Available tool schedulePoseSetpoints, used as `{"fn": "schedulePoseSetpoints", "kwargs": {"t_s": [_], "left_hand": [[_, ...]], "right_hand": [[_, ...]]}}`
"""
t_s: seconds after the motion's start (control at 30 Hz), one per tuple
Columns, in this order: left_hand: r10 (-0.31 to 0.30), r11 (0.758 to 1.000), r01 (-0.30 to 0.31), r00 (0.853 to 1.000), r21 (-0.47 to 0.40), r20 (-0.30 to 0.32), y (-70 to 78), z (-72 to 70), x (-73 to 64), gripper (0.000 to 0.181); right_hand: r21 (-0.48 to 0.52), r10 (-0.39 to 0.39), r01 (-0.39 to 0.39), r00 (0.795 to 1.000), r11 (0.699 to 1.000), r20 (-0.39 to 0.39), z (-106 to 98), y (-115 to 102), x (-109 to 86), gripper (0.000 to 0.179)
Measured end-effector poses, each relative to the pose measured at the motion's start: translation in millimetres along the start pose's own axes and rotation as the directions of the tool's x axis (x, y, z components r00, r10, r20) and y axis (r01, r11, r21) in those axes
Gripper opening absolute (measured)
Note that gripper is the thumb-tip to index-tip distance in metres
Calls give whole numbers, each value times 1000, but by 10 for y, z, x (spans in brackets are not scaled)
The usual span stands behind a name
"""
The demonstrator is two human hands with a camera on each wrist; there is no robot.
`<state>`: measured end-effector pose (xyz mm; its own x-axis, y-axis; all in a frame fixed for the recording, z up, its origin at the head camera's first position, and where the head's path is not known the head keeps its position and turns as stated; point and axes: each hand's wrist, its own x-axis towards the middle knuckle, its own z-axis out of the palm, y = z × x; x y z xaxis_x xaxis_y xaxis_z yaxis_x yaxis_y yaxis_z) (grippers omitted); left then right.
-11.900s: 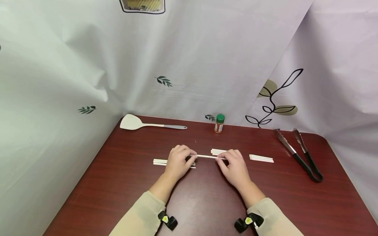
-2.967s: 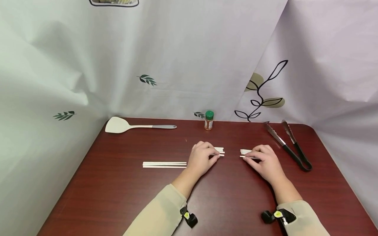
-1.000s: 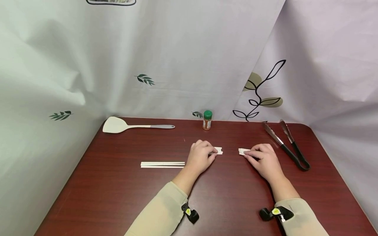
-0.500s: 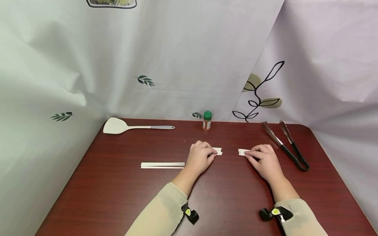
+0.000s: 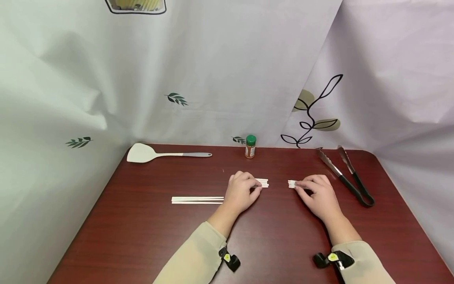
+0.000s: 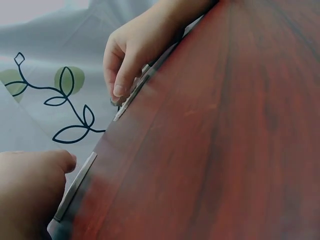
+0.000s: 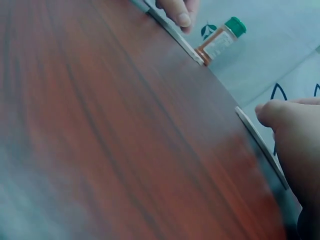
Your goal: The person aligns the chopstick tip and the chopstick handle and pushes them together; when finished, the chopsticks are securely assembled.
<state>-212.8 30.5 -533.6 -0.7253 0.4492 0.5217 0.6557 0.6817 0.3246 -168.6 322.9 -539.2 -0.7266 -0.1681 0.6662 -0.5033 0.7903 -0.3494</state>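
Observation:
Two short rows of thin white sticks, chopstick-like, lie end to end with a gap at the table's middle. My left hand [image 5: 241,191] pinches the left row [image 5: 264,183] between thumb and bent fingers, its right ends sticking out. Opposite, my right hand [image 5: 317,197] has thumb and fingers on the right row [image 5: 291,184], only its left ends showing; the hand hides the rest. From the left wrist view, the right fingertips [image 6: 119,91] are right at that row. Longer white sticks [image 5: 196,200] lie side by side left of my left hand.
Along the table's back edge lie a white spatula [image 5: 142,153] with a grey handle and, standing, a green-capped spice jar [image 5: 250,146]. Metal tongs [image 5: 347,175] with black handles rest open at the right. White printed cloth [image 5: 220,71] hangs behind the dark red table [image 5: 142,236].
Earlier, both hands held one long stick between them; 3 s ago, a separate short piece lay before each row. Those pieces now line up with the rows. Over the last second the hands barely move.

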Motion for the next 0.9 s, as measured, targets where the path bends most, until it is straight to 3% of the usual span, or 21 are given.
{"fn": "schedulePoseSetpoints", "kwargs": {"t_s": [0.27, 0.37, 0.9], "left_hand": [[108, 990, -115, 991, -85, -82, -15, -42, -61, 5], [138, 982, -147, 987, -115, -82, -14, -76, -86, 5], [146, 978, -157, 985, -134, -90, -188, -248, -252, 7]], "right_hand": [[8, -11, 11, 1000, 1000, 4, 105, -107, 15, 11], [12, -22, 22, 1000, 1000, 7, 135, -142, 30, 13], [42, -48, 45, 996, 998, 69, 379, -467, 142, 10]]}}
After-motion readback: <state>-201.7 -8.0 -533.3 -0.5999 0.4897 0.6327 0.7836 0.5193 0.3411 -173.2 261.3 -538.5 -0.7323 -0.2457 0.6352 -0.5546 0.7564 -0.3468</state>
